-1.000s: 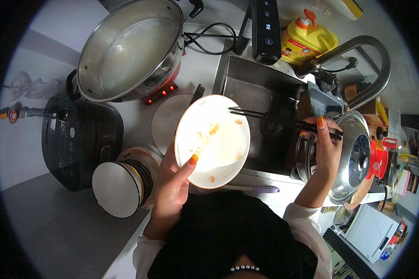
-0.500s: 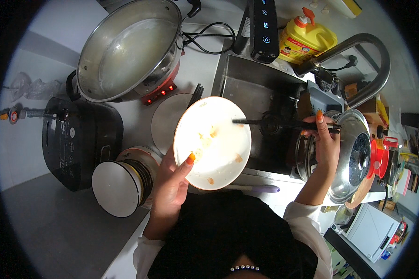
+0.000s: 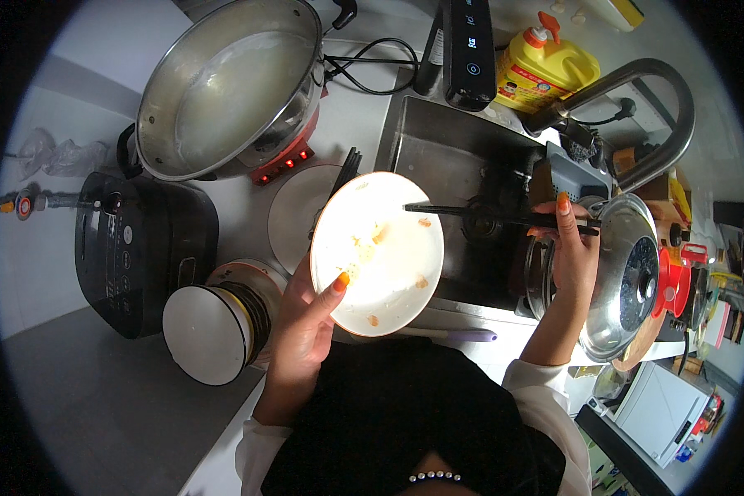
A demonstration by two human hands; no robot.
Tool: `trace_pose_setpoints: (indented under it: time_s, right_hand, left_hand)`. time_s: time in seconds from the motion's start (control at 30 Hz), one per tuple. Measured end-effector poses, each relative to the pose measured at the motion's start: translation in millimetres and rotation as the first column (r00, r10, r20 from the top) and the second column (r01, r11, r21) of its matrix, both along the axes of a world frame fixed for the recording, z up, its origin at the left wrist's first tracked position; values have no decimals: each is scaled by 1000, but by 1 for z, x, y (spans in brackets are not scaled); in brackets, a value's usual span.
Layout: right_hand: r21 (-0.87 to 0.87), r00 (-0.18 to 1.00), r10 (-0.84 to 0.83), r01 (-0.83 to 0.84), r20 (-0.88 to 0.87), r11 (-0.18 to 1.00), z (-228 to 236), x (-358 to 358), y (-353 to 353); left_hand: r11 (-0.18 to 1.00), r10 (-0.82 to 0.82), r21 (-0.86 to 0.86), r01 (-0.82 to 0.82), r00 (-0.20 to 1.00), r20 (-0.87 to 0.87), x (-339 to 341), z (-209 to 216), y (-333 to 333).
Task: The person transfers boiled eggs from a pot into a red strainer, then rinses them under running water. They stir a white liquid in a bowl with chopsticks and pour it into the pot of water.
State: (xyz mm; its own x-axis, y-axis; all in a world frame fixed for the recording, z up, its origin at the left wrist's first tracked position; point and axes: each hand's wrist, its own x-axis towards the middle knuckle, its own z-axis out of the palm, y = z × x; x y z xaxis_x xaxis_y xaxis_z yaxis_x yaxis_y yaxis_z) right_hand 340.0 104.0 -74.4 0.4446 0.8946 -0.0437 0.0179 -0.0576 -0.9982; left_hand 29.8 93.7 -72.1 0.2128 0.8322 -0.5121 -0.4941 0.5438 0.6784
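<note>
My left hand (image 3: 310, 314) grips a white plate (image 3: 380, 281) with a thin orange rim by its left edge, thumb on top. Bits of yellowish food and a few brown smears stick to the plate, which is tilted toward me in front of the sink. In my right hand (image 3: 570, 244) are black chopsticks (image 3: 504, 217), held level and pointing left. Their tips lie over the upper right part of the plate; whether they touch it I cannot tell. Behind the plate, more dark chopsticks (image 3: 349, 169) rest by another white plate (image 3: 298, 217) on the counter.
A dark sink (image 3: 463, 157) lies beyond the plate, with a curved faucet (image 3: 678, 107) and yellow soap bottle (image 3: 546, 70). At left are a large pot (image 3: 231, 99), a black cooker (image 3: 140, 256) and stacked bowls (image 3: 207, 335). A glass lid (image 3: 628, 281) stands at right.
The chopsticks have shifted slightly up and left over the plate, uncovering another brown smear near its right edge. My left hand and the plate have barely moved.
</note>
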Motion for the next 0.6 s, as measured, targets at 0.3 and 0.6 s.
trace_pose_setpoints:
  time_s: [0.3,0.6]
  right_hand:
    - [-104,999,-17,20,31,994,10,-3,-7]
    - [-116,999,27,-23,32,993,26,-7,-12]
  left_hand:
    - [999,40,22,-40,999,16,-6,-5,0]
    - [997,69,14,-70,996,59,-8,-10,0]
